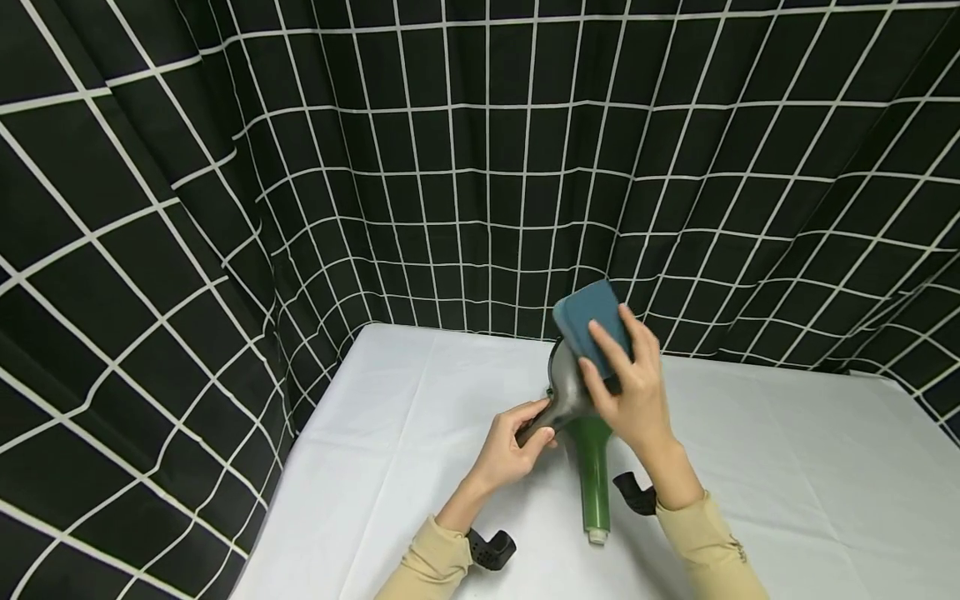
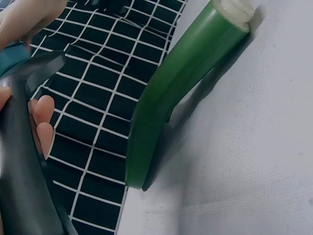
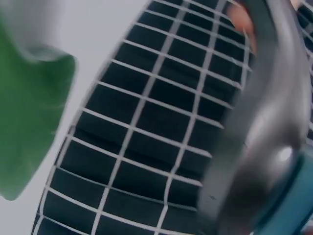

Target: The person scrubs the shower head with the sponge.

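My left hand (image 1: 510,443) grips the slim handle of a grey shower head (image 1: 567,385), raised above the table. A blue sponge (image 1: 587,310) is held in my right hand (image 1: 637,396), fingers spread over its upper side and thumb along its near edge. The sponge lies against the round end of the grey shower head; the right wrist view shows the sponge (image 3: 292,200) beside the glossy grey back. Below both hands, a green shower head (image 1: 595,479) rests on the white cloth. Its pale threaded end (image 2: 235,11) shows in the left wrist view.
A white cloth (image 1: 375,475) covers the table. Black curtain (image 1: 465,200) with a white grid hangs behind it and on the left. Black curved wrist pieces (image 1: 491,550) stick out by both sleeves.
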